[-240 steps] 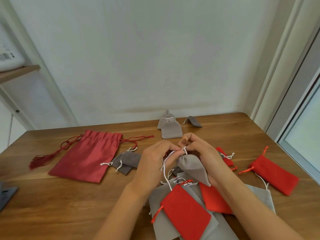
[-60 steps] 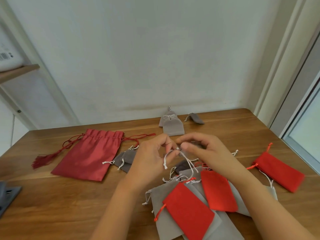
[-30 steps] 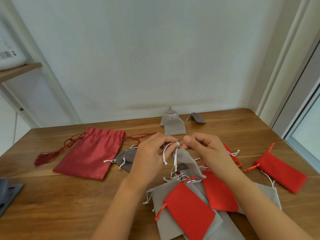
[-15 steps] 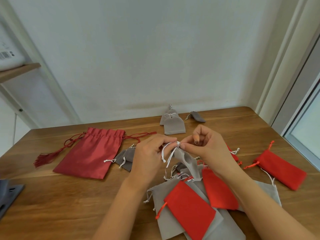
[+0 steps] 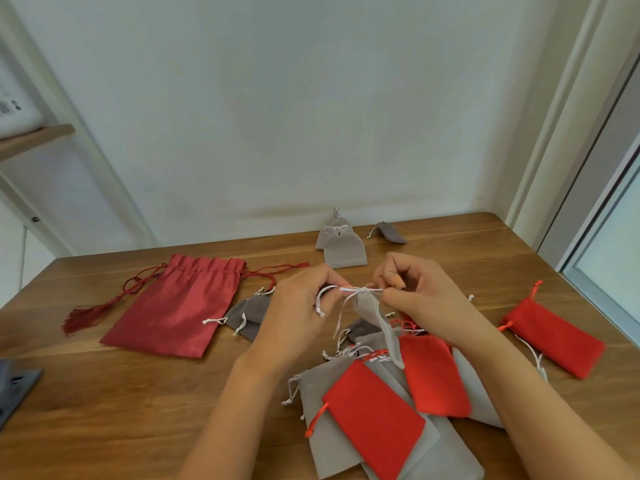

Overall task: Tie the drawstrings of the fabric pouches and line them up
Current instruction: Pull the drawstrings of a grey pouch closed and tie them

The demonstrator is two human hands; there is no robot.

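Note:
A small grey pouch (image 5: 375,315) hangs above the table between my hands. Its white drawstring (image 5: 360,290) is stretched sideways at the pouch's mouth. My left hand (image 5: 301,313) pinches the string's left side, and a loose end curls below the fingers. My right hand (image 5: 426,296) pinches the right side. Below lies a pile of grey and red pouches (image 5: 377,410). Two tied grey pouches (image 5: 341,244) lie one behind the other near the wall.
A large dark red pouch (image 5: 176,306) with a tassel lies at the left. Small dark grey pouches (image 5: 247,315) lie beside it, another dark grey pouch (image 5: 391,232) at the back. A red pouch (image 5: 554,337) lies at the right. A dark object (image 5: 14,386) sits at the table's left edge.
My hands have pulled apart, so the drawstring is now taut and level across the pouch's mouth. The pouch hangs a little lower and straighter than half a second ago.

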